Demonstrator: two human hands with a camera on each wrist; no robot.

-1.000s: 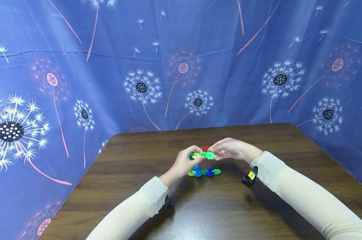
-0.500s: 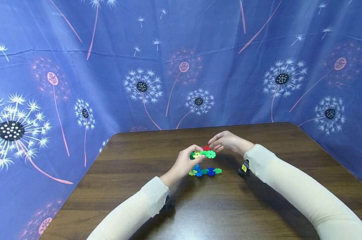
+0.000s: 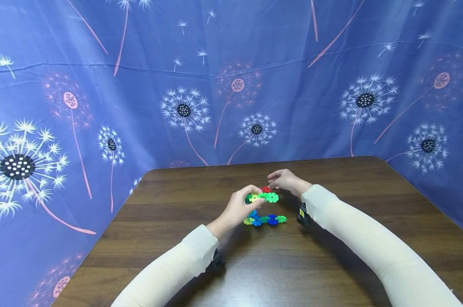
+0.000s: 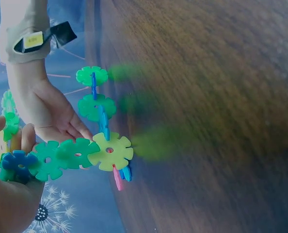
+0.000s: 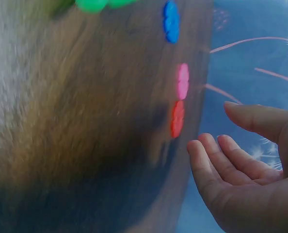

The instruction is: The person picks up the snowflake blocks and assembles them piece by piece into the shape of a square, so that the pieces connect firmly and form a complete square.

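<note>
My left hand (image 3: 237, 208) grips the upper part of a structure of linked plastic snowflake discs between thumb and fingers. A bright green disc (image 3: 271, 197) sticks out to the right of that grip. Below, a lower row with a dark blue disc (image 3: 272, 219) runs near the tabletop. The left wrist view has green discs rising from a yellow-green disc (image 4: 110, 145) to the held part. Behind the structure, my right hand (image 3: 288, 181) hovers with fingers extended, close to a red disc (image 5: 177, 119). A pink disc (image 5: 183, 81) and a blue disc (image 5: 171, 22) line up with it.
Everything is over a brown wooden table (image 3: 170, 221) with rounded far corners. A blue curtain (image 3: 139, 111) with dandelion prints hangs behind it and at both sides. Black wrist cameras sit under both cuffs, the right one (image 3: 303, 215) close to the table.
My right hand has left the green disc's right side and moved back and left to beside the red disc. My left hand keeps its grip with little movement.
</note>
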